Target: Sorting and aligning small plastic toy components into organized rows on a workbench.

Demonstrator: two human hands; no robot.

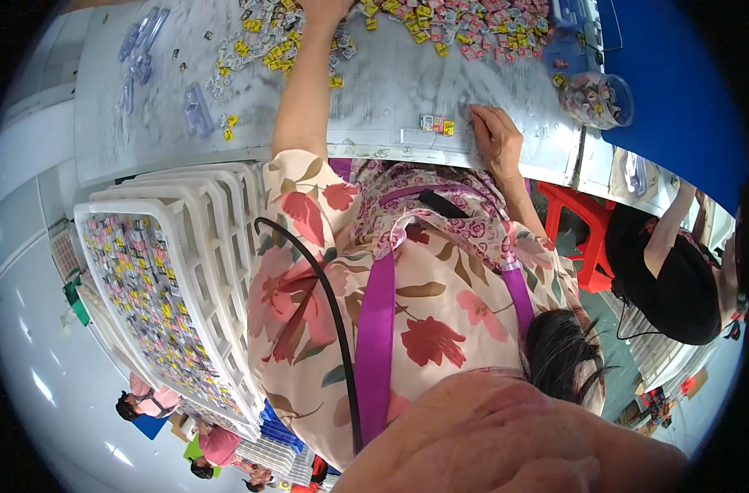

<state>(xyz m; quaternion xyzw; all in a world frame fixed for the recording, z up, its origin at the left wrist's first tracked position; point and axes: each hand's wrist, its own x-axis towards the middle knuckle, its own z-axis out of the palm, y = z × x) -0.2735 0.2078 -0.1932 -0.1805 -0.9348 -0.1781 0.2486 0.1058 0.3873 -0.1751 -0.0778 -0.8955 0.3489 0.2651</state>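
My left arm stretches far over the table, and my left hand [325, 6] is at the top edge among small printed plastic pieces [280, 53]; its fingers are cut off from view. My right hand [498, 140] rests at the table's near edge, its fingers loosely bent and lying on the surface with nothing visible in them. Just left of it, a short row of small white, pink and yellow pieces [437, 125] sits by a thin clear strip. A wide spread of pink, yellow and white pieces [481, 29] covers the far part of the table.
A round clear tub [596, 100] of pieces stands at the right edge beside a blue panel [670, 90]. Clear plastic cases [198, 111] lie at left. Stacked white crates [202, 214] holding pieces stand left of me. A red stool [584, 230] and a co-worker [670, 271] are at right.
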